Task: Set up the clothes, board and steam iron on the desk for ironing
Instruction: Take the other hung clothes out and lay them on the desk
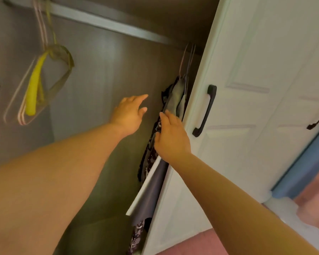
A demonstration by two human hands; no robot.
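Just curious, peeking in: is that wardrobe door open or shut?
Open. The white door is swung aside, showing the rail, hangers and hanging clothes.
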